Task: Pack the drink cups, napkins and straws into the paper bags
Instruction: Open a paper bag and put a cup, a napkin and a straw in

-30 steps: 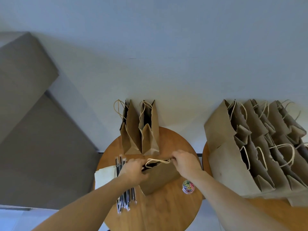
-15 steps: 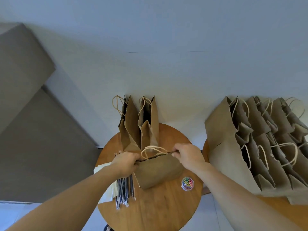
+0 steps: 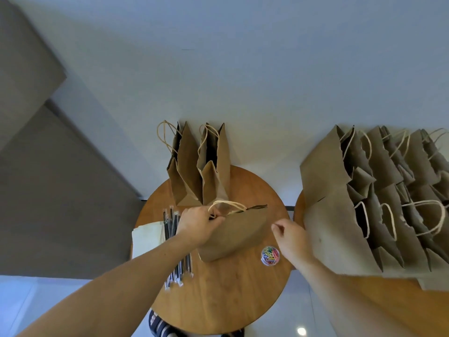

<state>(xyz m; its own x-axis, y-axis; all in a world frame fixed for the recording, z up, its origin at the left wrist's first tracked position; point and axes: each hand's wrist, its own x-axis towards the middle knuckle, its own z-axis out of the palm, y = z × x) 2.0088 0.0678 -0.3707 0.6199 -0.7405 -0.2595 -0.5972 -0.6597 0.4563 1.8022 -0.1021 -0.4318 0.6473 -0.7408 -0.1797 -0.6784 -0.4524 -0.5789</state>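
Observation:
A brown paper bag (image 3: 237, 233) stands in the middle of the round wooden table (image 3: 218, 300), its top edges pressed together. My left hand (image 3: 198, 223) pinches the bag's top left corner by the cord handles. My right hand (image 3: 290, 235) hovers just right of the bag, fingers loosely curled, holding nothing. Wrapped black straws (image 3: 175, 239) lie left of the bag, partly under my left arm. A stack of pale napkins (image 3: 148, 239) lies beside them at the table's left edge. No drink cup is in view.
Two more paper bags (image 3: 201, 166) stand at the back of the table against the wall. Several paper bags (image 3: 379, 203) crowd a second table at the right. A small clear tub of coloured paper clips (image 3: 270, 255) sits near my right wrist.
My right hand has let go of the bag's top right corner and drawn back to the right. My left hand keeps its hold on the left corner. The bag's top now lies closed.

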